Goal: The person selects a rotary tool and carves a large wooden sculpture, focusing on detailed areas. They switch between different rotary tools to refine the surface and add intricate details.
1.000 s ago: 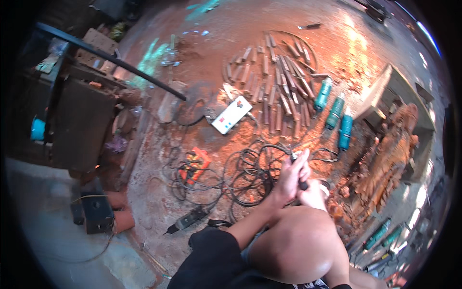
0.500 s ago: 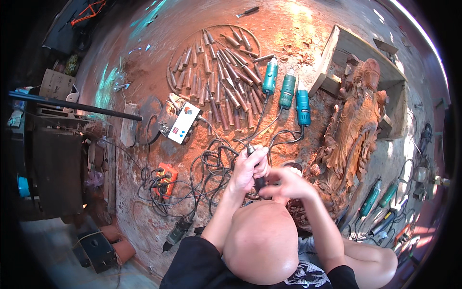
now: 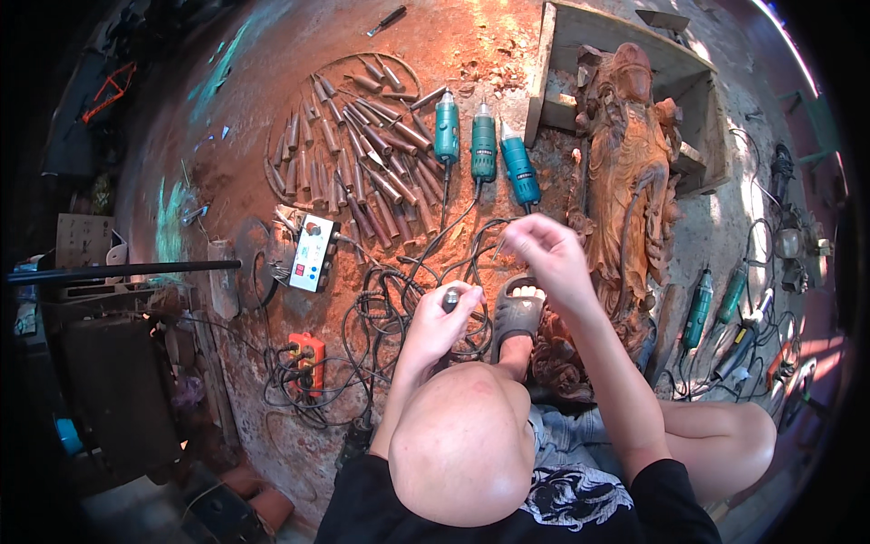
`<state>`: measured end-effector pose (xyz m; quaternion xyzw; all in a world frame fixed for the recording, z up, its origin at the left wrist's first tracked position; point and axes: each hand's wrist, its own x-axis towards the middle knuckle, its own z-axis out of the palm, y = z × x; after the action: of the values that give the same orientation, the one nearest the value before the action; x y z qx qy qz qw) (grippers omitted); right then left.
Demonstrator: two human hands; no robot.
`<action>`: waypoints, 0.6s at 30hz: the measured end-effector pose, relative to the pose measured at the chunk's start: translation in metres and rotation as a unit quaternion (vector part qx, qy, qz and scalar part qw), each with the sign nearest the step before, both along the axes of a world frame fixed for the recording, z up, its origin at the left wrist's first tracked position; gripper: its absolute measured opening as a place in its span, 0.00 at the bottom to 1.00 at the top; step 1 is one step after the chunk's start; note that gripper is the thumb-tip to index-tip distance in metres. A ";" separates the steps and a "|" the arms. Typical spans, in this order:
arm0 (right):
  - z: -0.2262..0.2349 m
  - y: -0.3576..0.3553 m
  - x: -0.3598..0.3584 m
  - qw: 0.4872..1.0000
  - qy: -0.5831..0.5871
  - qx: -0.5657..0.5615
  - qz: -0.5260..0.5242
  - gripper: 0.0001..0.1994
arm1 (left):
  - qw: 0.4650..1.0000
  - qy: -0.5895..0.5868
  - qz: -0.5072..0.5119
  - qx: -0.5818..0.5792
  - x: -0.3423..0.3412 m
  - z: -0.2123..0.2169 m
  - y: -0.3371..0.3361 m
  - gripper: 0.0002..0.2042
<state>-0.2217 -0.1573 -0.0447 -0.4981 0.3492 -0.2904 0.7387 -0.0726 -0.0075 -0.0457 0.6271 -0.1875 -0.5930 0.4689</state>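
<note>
Dusty reddish workshop floor (image 3: pixel 299 45): dark hand tool (image 3: pixel 450 300) with a metal end, held in the left hand.
Left hand (image 3: pixel 433 328) has its fingers closed around the tool, metal end facing up, above looped black cables (image 3: pixel 385 313) and beside a sandalled foot (image 3: pixel 518 317). Right hand (image 3: pixel 560 272) is raised clear of the tool, fingers bent and partly blurred; cannot tell whether they grip anything. Beyond the hands, three green power tools (image 3: pixel 483 152) stand in a row between loose chisels (image 3: pixel 358 163) and a carved wooden figure (image 3: pixel 630 186). A white control box (image 3: pixel 313 254) and an orange-red socket block (image 3: pixel 308 364) sit left of the cables.
</note>
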 end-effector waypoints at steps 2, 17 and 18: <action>-0.010 0.014 0.006 0.998 -0.017 0.046 0.043 0.06 | 0.994 0.091 0.040 -0.040 0.001 -0.004 0.002 0.09; -0.053 0.082 -0.006 0.947 0.178 -0.053 0.260 0.16 | 0.866 -0.228 0.442 0.058 0.257 -0.101 0.127 0.14; -0.050 0.085 -0.008 0.938 0.197 -0.061 0.280 0.17 | 0.859 -0.243 0.444 0.074 0.277 -0.106 0.134 0.14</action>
<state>-0.2301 -0.0725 -0.0951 -0.6670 0.3158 0.0115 0.6747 0.2048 0.1261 -0.1519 0.8010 0.0472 -0.1630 0.5741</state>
